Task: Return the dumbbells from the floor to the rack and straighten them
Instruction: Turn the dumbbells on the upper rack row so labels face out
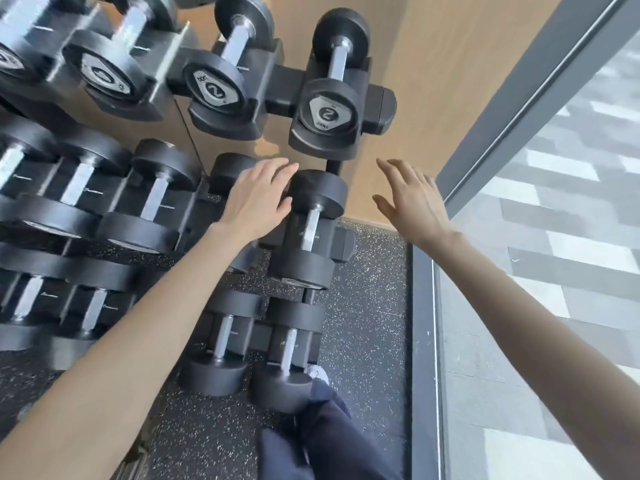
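Your left hand (258,199) lies flat, fingers straight, just left of the end dumbbell (313,230) on the rack's (346,242) middle tier, fingertips touching its far head. Your right hand (412,202) hangs spread and empty to that dumbbell's right. A hard sideways shove could skew it out of its cradle, towards your shoe (318,374) below. Its handle runs front to back, far head towards the wall (398,64).

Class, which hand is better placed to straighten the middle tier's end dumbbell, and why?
Left, probably: the left hand lies against the end dumbbell; the right hand hangs open, apart, near the wall.
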The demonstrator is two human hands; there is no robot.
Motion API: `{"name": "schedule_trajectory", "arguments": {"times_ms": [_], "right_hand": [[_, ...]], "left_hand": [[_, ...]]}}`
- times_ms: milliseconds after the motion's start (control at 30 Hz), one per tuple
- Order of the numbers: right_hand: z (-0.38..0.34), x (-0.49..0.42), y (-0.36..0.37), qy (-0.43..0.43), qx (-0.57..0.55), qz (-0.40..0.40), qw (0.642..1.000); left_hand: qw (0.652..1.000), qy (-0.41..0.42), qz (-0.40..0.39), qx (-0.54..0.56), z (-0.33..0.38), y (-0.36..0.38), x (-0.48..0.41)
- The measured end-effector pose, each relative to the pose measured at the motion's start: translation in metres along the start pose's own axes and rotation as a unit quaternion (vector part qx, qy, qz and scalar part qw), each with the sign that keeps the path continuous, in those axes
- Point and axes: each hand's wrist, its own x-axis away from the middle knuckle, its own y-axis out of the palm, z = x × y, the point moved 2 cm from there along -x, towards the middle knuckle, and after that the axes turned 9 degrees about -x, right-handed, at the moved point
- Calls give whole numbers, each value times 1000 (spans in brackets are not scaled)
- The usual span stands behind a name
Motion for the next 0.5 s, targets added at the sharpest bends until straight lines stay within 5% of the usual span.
{"name": "schedule_trajectory", "arguments": {"times_ms": [300,500], "right_hand": [[28,-134,23,-9,-48,16,999],[36,-177,41,9,-146,34,989]], "left_hand": [[998,-36,27,37,-32,24,-114],[993,11,82,88,-35,19,-167]]}}
